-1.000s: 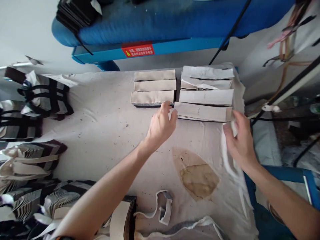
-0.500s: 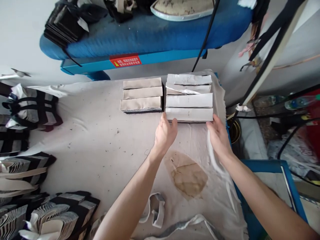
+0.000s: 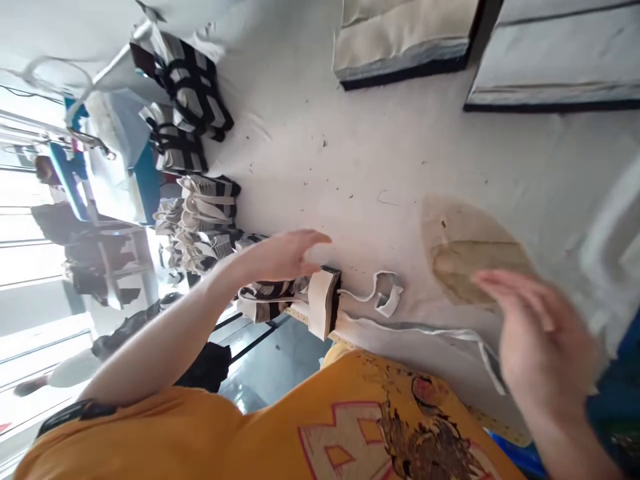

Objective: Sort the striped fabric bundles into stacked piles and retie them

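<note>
My left hand is held over the near left part of the cloth-covered table. Its thumb and fingers are apart with nothing between them. Just beyond its thumb, a small stack of cream fabric pieces with a dark underside lies at the table's near edge. My right hand, slightly blurred, hovers at the right by a brown stain; its fingers are stretched out and it holds nothing. At the far side lie a beige fabric stack and a white fabric stack, both cut off by the frame.
Tied black-and-grey fabric bundles line the table's left side, with more cream bundles nearer me. A loose white strip curls near the front edge. Another long strip runs along that edge.
Both hands have left the white stack and come back towards me, the left one also swinging far left. The view has tilted down and left, bringing the small cream stack into sight.
</note>
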`<state>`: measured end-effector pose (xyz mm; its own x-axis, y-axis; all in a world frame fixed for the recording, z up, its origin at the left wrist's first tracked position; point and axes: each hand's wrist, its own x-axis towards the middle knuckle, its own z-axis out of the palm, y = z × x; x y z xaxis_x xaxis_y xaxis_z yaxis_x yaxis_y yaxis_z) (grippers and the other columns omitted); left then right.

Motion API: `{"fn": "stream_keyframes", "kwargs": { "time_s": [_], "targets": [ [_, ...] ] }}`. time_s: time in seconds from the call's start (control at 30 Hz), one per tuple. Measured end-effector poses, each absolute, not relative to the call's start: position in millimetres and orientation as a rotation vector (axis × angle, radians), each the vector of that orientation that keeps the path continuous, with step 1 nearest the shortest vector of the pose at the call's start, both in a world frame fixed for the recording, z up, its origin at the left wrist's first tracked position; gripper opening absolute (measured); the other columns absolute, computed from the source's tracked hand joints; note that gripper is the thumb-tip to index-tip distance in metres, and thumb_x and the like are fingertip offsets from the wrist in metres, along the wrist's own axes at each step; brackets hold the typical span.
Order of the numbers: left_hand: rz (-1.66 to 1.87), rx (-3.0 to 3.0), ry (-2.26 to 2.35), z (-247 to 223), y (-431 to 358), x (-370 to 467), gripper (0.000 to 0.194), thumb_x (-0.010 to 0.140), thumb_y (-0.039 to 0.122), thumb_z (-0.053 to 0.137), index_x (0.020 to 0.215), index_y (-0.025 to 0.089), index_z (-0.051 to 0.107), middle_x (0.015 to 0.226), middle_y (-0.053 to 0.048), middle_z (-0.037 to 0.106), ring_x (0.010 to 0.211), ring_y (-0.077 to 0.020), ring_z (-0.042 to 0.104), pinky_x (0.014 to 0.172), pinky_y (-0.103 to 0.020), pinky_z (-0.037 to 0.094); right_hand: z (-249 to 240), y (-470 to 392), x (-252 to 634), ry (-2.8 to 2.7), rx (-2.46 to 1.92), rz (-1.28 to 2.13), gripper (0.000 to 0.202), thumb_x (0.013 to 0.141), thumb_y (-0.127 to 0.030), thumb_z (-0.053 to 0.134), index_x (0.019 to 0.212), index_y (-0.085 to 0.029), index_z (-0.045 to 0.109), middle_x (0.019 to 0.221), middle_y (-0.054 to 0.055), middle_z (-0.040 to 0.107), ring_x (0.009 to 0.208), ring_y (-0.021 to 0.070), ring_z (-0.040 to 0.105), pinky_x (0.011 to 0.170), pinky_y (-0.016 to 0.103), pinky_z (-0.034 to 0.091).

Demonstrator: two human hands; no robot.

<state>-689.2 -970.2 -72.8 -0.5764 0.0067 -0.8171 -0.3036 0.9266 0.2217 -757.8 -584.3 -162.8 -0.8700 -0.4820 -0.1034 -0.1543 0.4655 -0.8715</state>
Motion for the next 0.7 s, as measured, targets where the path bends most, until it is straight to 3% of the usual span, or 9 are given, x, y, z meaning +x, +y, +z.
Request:
{"fn": "stream_keyframes", "kwargs": {
  "time_s": [0.03, 0.1, 0.23, 0.4, 0.53, 0.7],
  "targets": [
    [0.393, -0.159, 2.071, -77.4, -968.7, -675.7, 0.060, 0.092, 0.042, 0.065, 0.150, 0.030, 0.052, 0.149, -0.008, 0.063, 0.126, -0.0278, 0.066, 0.100, -0.036, 0.052, -158.4, -596.6, -734.8, 2.218, -0.310, -1.460, 0.031, 0.103, -0.034, 0.048, 0.126, -0.036, 0.069, 0.118, 0.004, 0.076, 0.111, 0.0321, 0.073, 0.093, 0.053, 0.062],
    [0.356, -0.025, 2.012, -89.8, -962.6, -657.6, 0.070, 0.090, 0.037, 0.069, 0.155, 0.027, 0.044, 0.158, -0.011, 0.054, 0.136, -0.0291, 0.059, 0.107, -0.037, 0.047, -152.6, -625.4, -693.2, 1.881, -0.137, -1.509, 0.026, 0.103, -0.040, 0.051, 0.108, -0.029, 0.074, 0.109, 0.006, 0.079, 0.104, 0.0287, 0.076, 0.092, 0.048, 0.064],
    [0.310, 0.339, 2.060, -103.9, -947.7, -650.0, 0.077, 0.082, 0.028, 0.078, 0.152, 0.024, 0.046, 0.163, -0.013, 0.047, 0.148, -0.0320, 0.046, 0.119, -0.043, 0.035, -155.6, -680.3, -628.3, 1.404, 0.054, -1.491, 0.035, 0.099, -0.048, 0.055, 0.123, -0.026, 0.068, 0.132, 0.010, 0.073, 0.126, 0.0294, 0.068, 0.109, 0.051, 0.055],
    [0.277, 0.783, 2.030, -107.4, -931.9, -656.0, 0.062, 0.071, 0.020, 0.086, 0.129, 0.027, 0.065, 0.150, -0.012, 0.059, 0.140, -0.0340, 0.051, 0.113, -0.043, 0.037, -168.9, -727.2, -574.3, 1.280, 0.198, -1.610, 0.045, 0.092, -0.044, 0.060, 0.133, -0.025, 0.058, 0.147, 0.010, 0.062, 0.141, 0.0277, 0.055, 0.122, 0.052, 0.041],
    [0.166, 0.962, 1.947, -122.9, -923.4, -652.7, 0.043, 0.071, 0.016, 0.082, 0.110, 0.030, 0.072, 0.134, -0.009, 0.067, 0.127, -0.0318, 0.057, 0.103, -0.041, 0.041, -173.0, -748.8, -550.7, 1.317, 0.324, -1.638, 0.053, 0.085, -0.042, 0.064, 0.133, -0.023, 0.051, 0.143, 0.014, 0.063, 0.137, 0.0285, 0.058, 0.119, 0.051, 0.043],
    [0.025, 1.212, 1.916, -142.1, -922.1, -644.4, 0.036, 0.071, 0.022, 0.085, 0.105, 0.025, 0.074, 0.130, -0.012, 0.068, 0.119, -0.0325, 0.057, 0.102, -0.044, 0.040, -177.9, -762.9, -528.2, 1.435, 0.544, -1.612, 0.065, 0.075, -0.045, 0.069, 0.132, -0.022, 0.048, 0.128, 0.014, 0.068, 0.117, 0.0274, 0.065, 0.102, 0.047, 0.054]
  ]
}}
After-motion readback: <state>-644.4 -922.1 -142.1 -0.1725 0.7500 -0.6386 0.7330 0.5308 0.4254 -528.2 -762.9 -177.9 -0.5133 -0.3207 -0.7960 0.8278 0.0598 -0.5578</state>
